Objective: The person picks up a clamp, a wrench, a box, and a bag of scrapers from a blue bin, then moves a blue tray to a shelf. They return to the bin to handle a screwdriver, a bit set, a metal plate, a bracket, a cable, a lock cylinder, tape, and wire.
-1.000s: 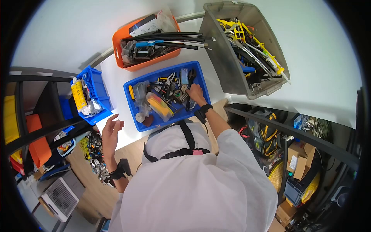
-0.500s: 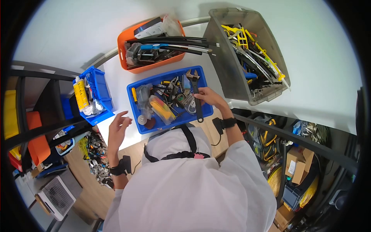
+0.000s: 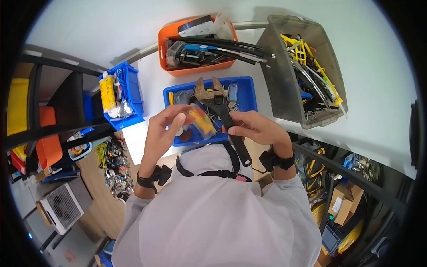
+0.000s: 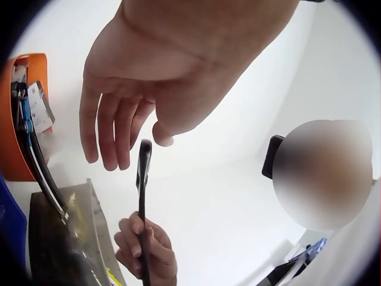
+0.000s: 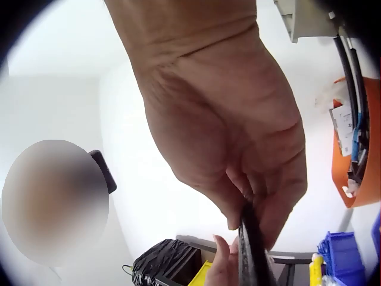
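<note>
In the head view my right hand (image 3: 260, 127) grips a large adjustable wrench (image 3: 223, 113) by its black handle, thumb on one side and fingers on the other. The wrench's worn brownish head points away from me, with its jaws apart, over a blue tray (image 3: 246, 101). My left hand (image 3: 161, 133) hovers left of the wrench, fingers loosely bent and holding nothing. Seen from the left wrist, a gap separates the left fingers (image 4: 122, 134) from the wrench (image 4: 143, 196). Inside the tray are a clear bag of yellow pieces (image 3: 203, 123) and assorted small tools, partly hidden.
Behind the tray stands an orange bin (image 3: 195, 71) with long black rods jutting rightward. A grey tote (image 3: 284, 80) full of tools leans at the right. To the left sits a small blue bin (image 3: 135, 95) with a yellow bottle. Shelving flanks both sides.
My right hand has taken the adjustable wrench from the tray and brought it up and closer to me. My left hand has moved in from the left toward the wrench.
</note>
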Demonstrator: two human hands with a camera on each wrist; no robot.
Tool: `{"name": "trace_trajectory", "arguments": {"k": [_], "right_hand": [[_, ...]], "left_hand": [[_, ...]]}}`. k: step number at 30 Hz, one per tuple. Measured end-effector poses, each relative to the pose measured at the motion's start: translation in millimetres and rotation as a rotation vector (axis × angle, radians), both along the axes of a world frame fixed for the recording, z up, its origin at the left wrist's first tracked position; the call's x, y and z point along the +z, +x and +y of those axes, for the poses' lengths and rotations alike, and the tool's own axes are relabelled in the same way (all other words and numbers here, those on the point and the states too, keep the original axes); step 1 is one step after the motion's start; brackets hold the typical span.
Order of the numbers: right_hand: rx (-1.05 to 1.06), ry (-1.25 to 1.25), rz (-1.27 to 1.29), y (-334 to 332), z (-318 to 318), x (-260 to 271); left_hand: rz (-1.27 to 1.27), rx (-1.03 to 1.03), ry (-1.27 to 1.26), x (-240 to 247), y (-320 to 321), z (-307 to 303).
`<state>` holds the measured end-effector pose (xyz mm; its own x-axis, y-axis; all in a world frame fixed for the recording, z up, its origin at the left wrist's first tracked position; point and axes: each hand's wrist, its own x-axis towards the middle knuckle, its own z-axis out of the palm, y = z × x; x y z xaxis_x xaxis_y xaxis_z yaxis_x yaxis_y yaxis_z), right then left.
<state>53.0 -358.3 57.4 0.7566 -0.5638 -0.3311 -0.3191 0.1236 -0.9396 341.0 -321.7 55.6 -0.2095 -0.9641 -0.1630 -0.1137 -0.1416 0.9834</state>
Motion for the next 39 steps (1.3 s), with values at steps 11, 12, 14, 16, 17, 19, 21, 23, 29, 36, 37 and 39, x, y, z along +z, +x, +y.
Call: {"name": "trace_trajectory", "arguments": {"k": [11,12,14,16,17,19,21,23,29,36,37,39], "right_hand": [[0.061,-0.23,-0.063,18.2,10.9,-10.9],[-0.012,-0.204,-0.084,20.6,13.1,-7.9],[-0.065,-0.237,0.024,18.9,16.6,-14.0],[-0.131,-0.258,0.121,16.5,23.3,-15.5],[-0.165,-0.28,0.168,15.8,26.1,-16.2],[-0.274,-0.336,0.175,15.8,34.5,-21.9],[-0.336,-0.397,0.261,14.9,38.8,-34.0],[-0.429,-0.484,0.293,8.4,41.9,-37.3],[-0.424,-0.878,0.426,-57.4,48.9,-30.0],[-0.79,-0.766,0.607,-163.1,55.4,-0.8],[-0.798,-0.771,0.608,-177.4,51.8,2.4],[-0.729,-0.849,0.743,-203.4,41.4,11.5]], "left_hand": [[0.163,0.208,0.183,-1.0,-9.3,-6.5],[0.145,0.22,0.184,-3.3,-11.2,-6.6],[0.101,0.234,0.188,-11.8,-15.3,-11.5],[0.048,0.251,0.214,-24.2,-15.5,-15.8],[0.025,0.263,0.23,-31.4,-16.6,-19.3],[0.017,0.278,0.265,-34.6,-23.6,-25.9],[0.008,0.28,0.292,-33.5,-33.3,-31.2],[-0.004,0.234,0.279,-34.0,-42.7,-36.3],[-0.116,-0.069,0.286,-34.5,-65.8,-45.6],[-0.137,-0.286,0.332,-39.3,-78.0,-41.6],[-0.138,-0.291,0.326,-39.2,-79.4,-42.2],[-0.15,-0.299,0.325,-38.5,-82.5,-43.0]]}}
